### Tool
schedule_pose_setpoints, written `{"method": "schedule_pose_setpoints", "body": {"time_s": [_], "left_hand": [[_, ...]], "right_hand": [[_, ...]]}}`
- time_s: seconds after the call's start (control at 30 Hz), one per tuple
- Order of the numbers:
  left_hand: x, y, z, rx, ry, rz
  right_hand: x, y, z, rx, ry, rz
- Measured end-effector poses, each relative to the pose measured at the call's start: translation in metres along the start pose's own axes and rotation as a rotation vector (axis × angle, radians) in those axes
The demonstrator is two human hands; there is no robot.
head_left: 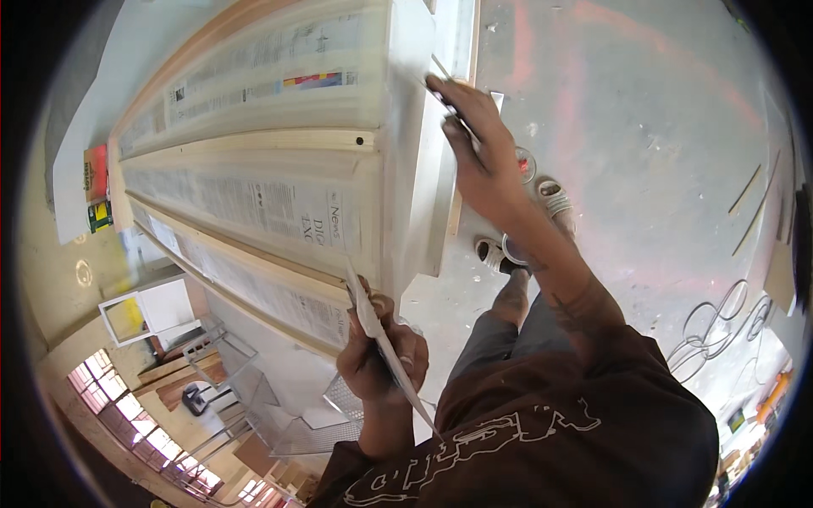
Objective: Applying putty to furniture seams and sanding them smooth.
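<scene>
A cream wooden frame [279, 140], its panels covered with newspaper, stretches out at the left. Its near end meets a white edge board [409, 144]. My right hand [483, 152] is at that board, fingers closed on a thin, dark-edged flat blade [441, 69] seen almost edge-on; its handle is hidden in the hand. Lower, by the frame's near corner, my left hand [381, 356] grips a thin pale flat sheet [377, 326], edge-on too and slanting down toward my shirt. Its exact kind I cannot make out.
Near my shoes [555, 196] a clear round container [525, 164] stands on the grey floor. Coiled cable [720, 322] lies at the right, with thin strips [745, 188] beyond. At the lower left are a metal rack [224, 356] and a white-framed panel [152, 311].
</scene>
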State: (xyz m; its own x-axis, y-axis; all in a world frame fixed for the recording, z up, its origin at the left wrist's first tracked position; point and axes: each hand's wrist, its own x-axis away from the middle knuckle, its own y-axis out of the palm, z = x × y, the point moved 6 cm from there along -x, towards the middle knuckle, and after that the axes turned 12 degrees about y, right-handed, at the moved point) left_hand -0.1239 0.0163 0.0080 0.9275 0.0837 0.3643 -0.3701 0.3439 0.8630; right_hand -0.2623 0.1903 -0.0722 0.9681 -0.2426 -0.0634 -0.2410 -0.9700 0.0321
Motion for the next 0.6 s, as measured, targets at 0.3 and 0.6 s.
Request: {"method": "schedule_pose_setpoints", "body": {"time_s": [0.3,0.6], "left_hand": [[0.010,-0.024,0.002,-0.184,-0.124,-0.151],[-0.002,-0.029,-0.014,-0.301,-0.122,0.184]], "right_hand": [[0.007,0.024,0.005,0.109,-0.156,0.083],[0.017,-0.009,0.016,0.183,-0.227,-0.231]]}}
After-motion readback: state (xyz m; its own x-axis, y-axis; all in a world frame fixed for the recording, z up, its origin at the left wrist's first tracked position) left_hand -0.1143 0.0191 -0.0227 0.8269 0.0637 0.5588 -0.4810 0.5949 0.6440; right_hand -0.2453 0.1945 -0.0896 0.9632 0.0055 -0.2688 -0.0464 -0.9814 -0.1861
